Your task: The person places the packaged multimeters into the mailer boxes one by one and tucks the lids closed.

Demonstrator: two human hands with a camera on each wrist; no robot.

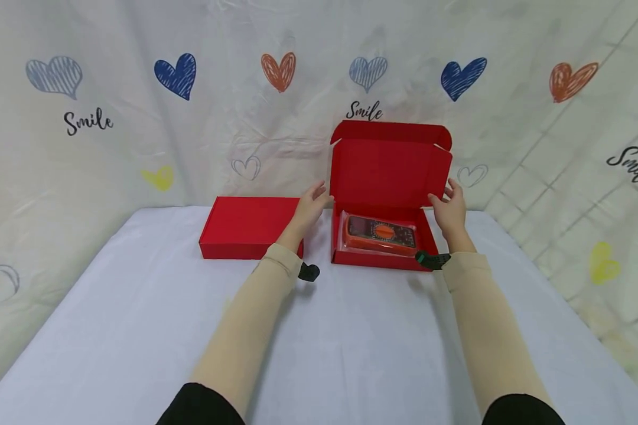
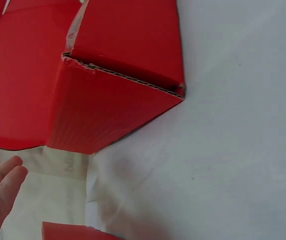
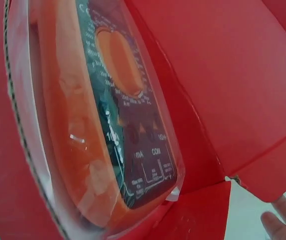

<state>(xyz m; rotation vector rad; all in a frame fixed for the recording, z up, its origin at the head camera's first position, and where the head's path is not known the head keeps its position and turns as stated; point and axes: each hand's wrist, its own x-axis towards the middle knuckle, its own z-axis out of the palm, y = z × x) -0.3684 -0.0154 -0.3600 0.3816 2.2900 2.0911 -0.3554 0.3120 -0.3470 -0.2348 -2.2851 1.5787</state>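
A red cardboard box (image 1: pixel 385 260) stands with its lid (image 1: pixel 390 171) raised at the back. Inside lies an orange multimeter (image 1: pixel 385 232) with a dark face and round dial, wrapped in clear plastic; the right wrist view shows the multimeter (image 3: pixel 118 65) close up. My left hand (image 1: pixel 311 208) reaches beside the lid's left edge, fingers extended; in the left wrist view the hand (image 2: pixel 2 192) is apart from the box and holds nothing. At the lid's right edge is my right hand (image 1: pixel 449 213), thumb in front and fingers spread beside the edge; whether it touches is unclear.
A second red box (image 1: pixel 255 221), closed, lies left of the raised one, partly behind my left forearm. Both stand on a white-covered table (image 1: pixel 324 342). A white cloth (image 1: pixel 218 106) printed with hearts hangs behind. Dark wrist cameras (image 1: pixel 309 272) are strapped at both cuffs.
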